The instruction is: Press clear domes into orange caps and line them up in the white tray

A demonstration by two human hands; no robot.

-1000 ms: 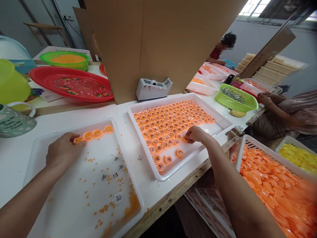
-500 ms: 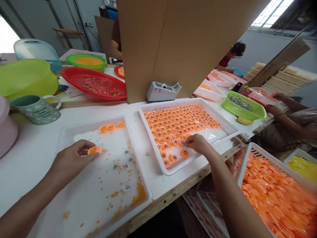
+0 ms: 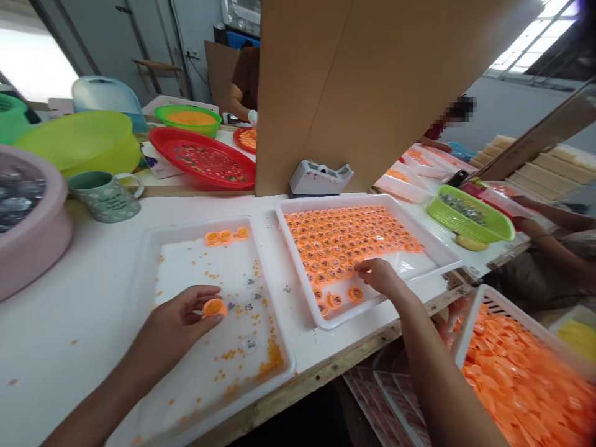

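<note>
My left hand (image 3: 186, 320) pinches a small round orange plastic piece (image 3: 214, 307), its hollow side facing up, above the left white tray (image 3: 284, 335). In that tray are three similar orange pieces (image 3: 226, 236) in a row at the far end, scattered tiny orange bits (image 3: 272, 357) and a clear disc with a printed picture (image 3: 250, 343). My right hand (image 3: 382, 276) reaches into the right white tray (image 3: 442, 257), fingertips together at the near edge of packed orange pieces with printed pictures (image 3: 335, 242). What those fingertips hold is hidden. A few loose pieces (image 3: 355, 293) lie nearer me.
A cardboard partition (image 3: 302, 93) and a white tape dispenser (image 3: 321, 178) stand behind the trays. A mug (image 3: 105, 195) and pink tub (image 3: 37, 248) are left. A green basket (image 3: 493, 230) and orange-filled crate (image 3: 521, 372) are right. Other people sit beyond.
My left hand has moved right and toward me with the orange piece, now tilted open side up. My right hand stays at the packed pieces. The view has shifted slightly left.
</note>
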